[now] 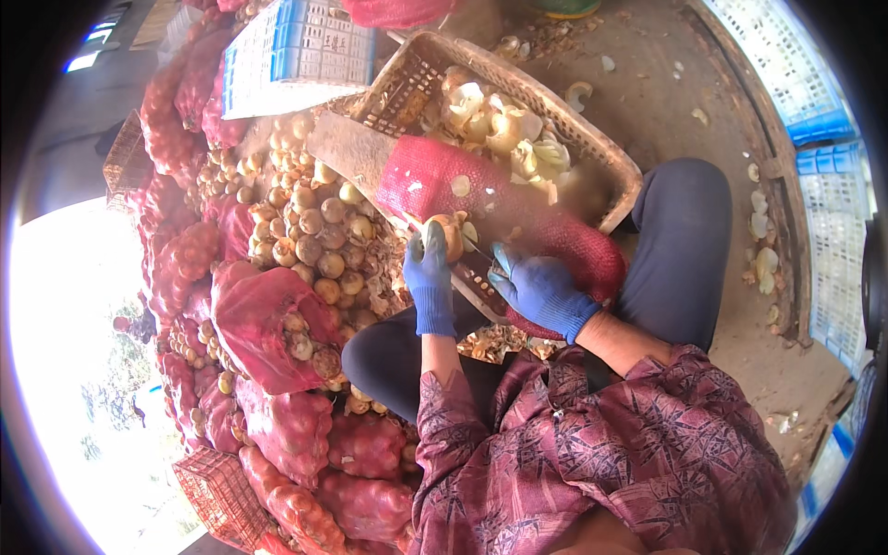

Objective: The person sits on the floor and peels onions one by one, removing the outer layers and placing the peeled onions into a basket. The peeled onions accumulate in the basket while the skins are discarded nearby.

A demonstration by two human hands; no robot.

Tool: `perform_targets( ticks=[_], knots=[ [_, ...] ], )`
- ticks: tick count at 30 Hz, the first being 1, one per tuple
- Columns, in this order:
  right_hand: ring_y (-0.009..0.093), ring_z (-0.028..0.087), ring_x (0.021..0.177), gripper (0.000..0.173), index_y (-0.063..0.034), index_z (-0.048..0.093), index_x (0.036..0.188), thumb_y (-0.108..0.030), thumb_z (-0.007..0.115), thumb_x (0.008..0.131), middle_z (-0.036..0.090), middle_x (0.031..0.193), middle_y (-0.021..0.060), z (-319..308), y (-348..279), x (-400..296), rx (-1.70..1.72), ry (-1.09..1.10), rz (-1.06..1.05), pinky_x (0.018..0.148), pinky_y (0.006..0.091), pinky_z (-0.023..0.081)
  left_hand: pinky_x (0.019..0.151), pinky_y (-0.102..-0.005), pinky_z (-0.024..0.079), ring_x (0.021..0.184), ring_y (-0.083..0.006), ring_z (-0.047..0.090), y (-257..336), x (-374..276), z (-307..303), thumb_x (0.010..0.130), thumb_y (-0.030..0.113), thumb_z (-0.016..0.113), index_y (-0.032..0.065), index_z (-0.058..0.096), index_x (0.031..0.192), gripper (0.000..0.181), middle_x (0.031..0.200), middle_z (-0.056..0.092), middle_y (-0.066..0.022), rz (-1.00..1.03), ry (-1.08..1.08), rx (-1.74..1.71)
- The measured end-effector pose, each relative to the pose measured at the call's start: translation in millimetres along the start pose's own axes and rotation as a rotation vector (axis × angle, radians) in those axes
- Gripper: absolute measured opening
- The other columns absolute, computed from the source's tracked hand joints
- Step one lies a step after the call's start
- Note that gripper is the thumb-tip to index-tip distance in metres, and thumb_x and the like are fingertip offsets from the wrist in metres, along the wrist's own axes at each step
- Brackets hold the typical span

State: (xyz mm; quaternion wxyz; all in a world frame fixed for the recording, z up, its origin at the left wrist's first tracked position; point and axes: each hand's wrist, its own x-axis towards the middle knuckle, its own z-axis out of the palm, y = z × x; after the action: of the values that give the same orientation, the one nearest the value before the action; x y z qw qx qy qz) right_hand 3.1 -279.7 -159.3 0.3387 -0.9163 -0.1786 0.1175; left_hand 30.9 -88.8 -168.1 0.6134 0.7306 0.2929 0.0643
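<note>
My left hand (430, 277), in a blue knitted glove, grips a yellow onion (455, 238) above the red mesh cloth. A pale cut face shows on the onion's right side. My right hand (541, 288), gloved the same way, is closed around a small knife, its handle mostly hidden by the fingers. The thin knife blade (481, 251) points left at the onion, close to its cut face. Beneath both hands, red mesh cloth (444, 173) lies over the near side of a brown plastic crate (624, 170). Inside that crate are onion trimmings (499, 125), pale pieces and skins.
Loose onions (319, 229) are heaped at my left, beside an open red mesh sack (270, 326) and several filled sacks (284, 430). A white-and-blue crate (312, 48) bearing writing stands at the back. More white crates (832, 236) line the right side. Onion scraps (763, 260) litter the floor.
</note>
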Motion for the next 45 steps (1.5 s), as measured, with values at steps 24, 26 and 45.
perform_targets(
  ticks=[24,26,45],
  knots=[
    [0.040,0.066,0.066,0.035,0.0004,0.058,0.103,-0.034,0.057,0.098,0.066,0.078,0.0237,-1,12,24,0.246,0.214,0.003,0.061,0.0468,0.053,0.090,-0.0404,0.050,0.100,-0.0340,0.063,46,-10,19,0.079,0.036,0.080,-0.0008,0.061,0.124,0.061,0.106,0.064,-0.0215,0.380,-0.096,0.861],
    [0.035,0.066,0.063,0.033,0.0002,0.058,0.105,-0.033,0.056,0.099,0.066,0.074,0.0180,-6,12,25,0.488,0.073,0.145,0.059,0.0434,0.053,0.088,-0.0380,0.052,0.100,-0.0286,0.065,50,-9,14,0.080,0.031,0.080,-0.0019,0.060,0.127,0.061,0.106,0.067,-0.0203,0.319,-0.135,0.865],
    [0.014,0.058,0.051,0.023,-0.0061,0.054,0.104,-0.028,0.059,0.099,0.062,0.073,0.0043,-41,18,25,1.189,-0.170,0.500,0.045,0.0313,0.050,0.102,-0.0495,0.041,0.120,-0.0372,0.055,24,18,36,0.089,0.050,0.060,0.0085,0.053,0.137,0.064,0.129,0.061,-0.0165,0.608,0.021,0.883]
  ],
)
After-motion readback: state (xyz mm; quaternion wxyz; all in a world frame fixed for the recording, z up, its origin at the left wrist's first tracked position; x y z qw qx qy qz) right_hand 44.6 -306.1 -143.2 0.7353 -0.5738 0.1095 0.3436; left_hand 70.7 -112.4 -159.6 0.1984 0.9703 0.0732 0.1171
